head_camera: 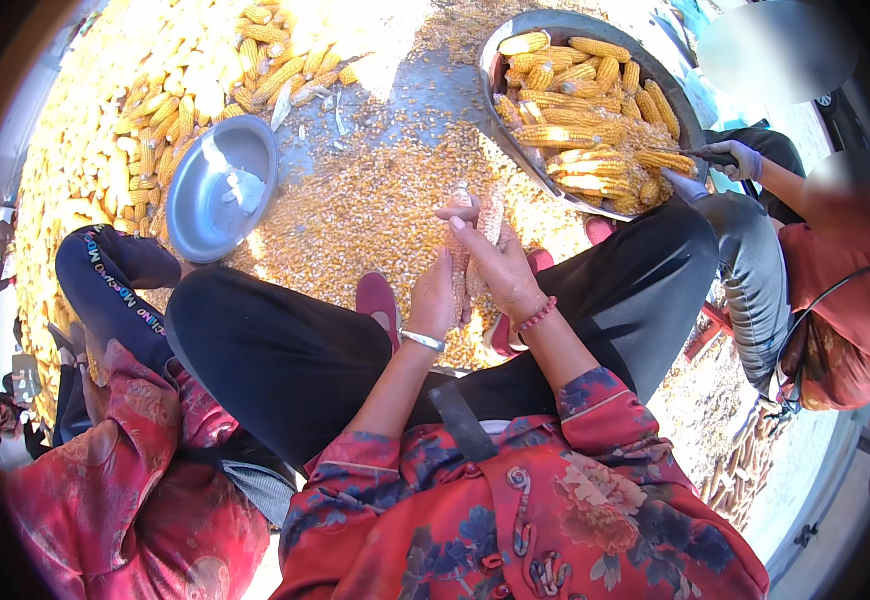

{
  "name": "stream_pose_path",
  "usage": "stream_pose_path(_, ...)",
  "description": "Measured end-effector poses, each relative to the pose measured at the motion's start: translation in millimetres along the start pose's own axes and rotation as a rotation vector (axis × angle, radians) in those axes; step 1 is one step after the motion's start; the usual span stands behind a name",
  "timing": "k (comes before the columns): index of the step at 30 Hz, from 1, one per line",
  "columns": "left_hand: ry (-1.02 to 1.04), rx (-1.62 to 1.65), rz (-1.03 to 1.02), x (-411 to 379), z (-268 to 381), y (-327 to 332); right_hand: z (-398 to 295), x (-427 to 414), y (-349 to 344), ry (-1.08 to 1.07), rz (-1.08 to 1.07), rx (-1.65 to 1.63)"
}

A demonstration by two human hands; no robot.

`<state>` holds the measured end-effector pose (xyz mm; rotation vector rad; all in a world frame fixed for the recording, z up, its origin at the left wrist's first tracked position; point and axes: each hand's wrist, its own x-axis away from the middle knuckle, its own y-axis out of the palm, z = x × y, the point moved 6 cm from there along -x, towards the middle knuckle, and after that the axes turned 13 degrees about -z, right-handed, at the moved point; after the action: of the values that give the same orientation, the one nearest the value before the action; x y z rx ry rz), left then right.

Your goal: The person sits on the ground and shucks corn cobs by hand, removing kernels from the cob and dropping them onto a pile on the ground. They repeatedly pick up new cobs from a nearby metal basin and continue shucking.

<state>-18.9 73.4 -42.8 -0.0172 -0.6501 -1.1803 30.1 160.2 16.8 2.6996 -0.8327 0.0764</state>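
Between my knees, both hands are together over loose corn kernels (330, 195) strewn on the floor. My left hand (435, 289), with a silver bangle at the wrist, is closed around a mostly bare corn cob (459, 259). My right hand (506, 274), with a red bead bracelet, grips a second pale corn cob (490, 214) that leans against the first. The thumb of my right hand lies across the front of the cobs. Some fingers are hidden behind the cobs.
A metal basin (221, 187) with a white scrap stands at left beside heaped corn ears (172, 112). At upper right is a large tub (592, 19) of corn ears; a gloved co-worker (739, 161) holds a tool there. Another person in red (127, 465) sits close at left. Bare cobs (742, 465) lie at lower right.
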Motion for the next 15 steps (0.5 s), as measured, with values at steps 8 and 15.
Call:
stream_pose_path(8,-0.13,0.291,-0.174,3.9,-12.3,7.1,41.5,-20.2,-31.5,-0.134,0.126,-0.09)
stream_pose_path(15,-0.119,0.529,-0.249,0.2,-4.9,1.1,31.6,-7.0,-55.8,-0.055,0.309,-0.249)
